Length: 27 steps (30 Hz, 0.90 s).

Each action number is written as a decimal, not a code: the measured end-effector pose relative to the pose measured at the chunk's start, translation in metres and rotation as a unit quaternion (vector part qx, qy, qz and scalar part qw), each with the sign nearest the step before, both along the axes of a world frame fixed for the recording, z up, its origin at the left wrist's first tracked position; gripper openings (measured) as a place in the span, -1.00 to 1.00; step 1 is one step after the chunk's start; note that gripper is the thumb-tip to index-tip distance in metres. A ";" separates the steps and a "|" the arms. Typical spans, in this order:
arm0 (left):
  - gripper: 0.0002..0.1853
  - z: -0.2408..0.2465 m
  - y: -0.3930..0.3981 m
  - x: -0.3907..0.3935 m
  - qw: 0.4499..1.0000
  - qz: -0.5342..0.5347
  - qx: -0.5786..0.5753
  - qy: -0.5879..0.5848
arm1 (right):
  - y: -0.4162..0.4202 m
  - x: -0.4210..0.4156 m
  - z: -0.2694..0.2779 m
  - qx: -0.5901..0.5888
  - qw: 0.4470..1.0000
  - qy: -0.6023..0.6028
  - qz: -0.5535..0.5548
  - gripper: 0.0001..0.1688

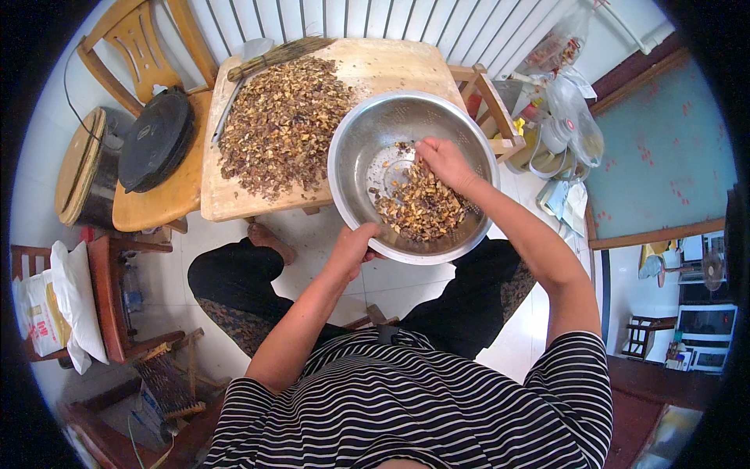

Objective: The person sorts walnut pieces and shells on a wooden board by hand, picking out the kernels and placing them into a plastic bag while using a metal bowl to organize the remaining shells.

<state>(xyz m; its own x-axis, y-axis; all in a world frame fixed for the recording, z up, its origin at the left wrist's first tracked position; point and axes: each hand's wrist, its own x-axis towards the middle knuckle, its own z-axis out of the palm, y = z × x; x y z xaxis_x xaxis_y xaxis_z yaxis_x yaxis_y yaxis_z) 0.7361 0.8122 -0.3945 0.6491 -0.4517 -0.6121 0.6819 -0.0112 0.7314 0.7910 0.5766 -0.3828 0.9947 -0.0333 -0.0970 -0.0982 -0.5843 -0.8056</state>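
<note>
A stainless steel colander (363, 126) with small holes in its wall is held tilted, with its far side over the front right of the wooden table. My left hand (355, 246) grips its near rim, thumb on top and fingers underneath. Broken brown pieces (428, 205), which look like walnut bits, lie heaped in the near part of the bowl. Inside it, my right hand (442, 159) is above the upper edge of this heap with its fingers curled. Whether those fingertips pinch a piece cannot be made out. A larger pile of similar pieces (287, 123) covers the table's left half.
A straw hand broom (281, 55) lies behind the pile on the wooden table (410, 58). To the left, a black round pan-like appliance (157, 140) rests on a wooden chair (140, 211). Plastic bags (577, 117) and a wooden stool (495, 111) stand at right.
</note>
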 end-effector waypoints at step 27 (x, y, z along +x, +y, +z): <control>-0.73 0.000 0.000 -0.006 1.000 0.025 0.012 0.004 | 0.002 -0.003 -0.007 -0.077 0.982 -0.160 0.062 -0.66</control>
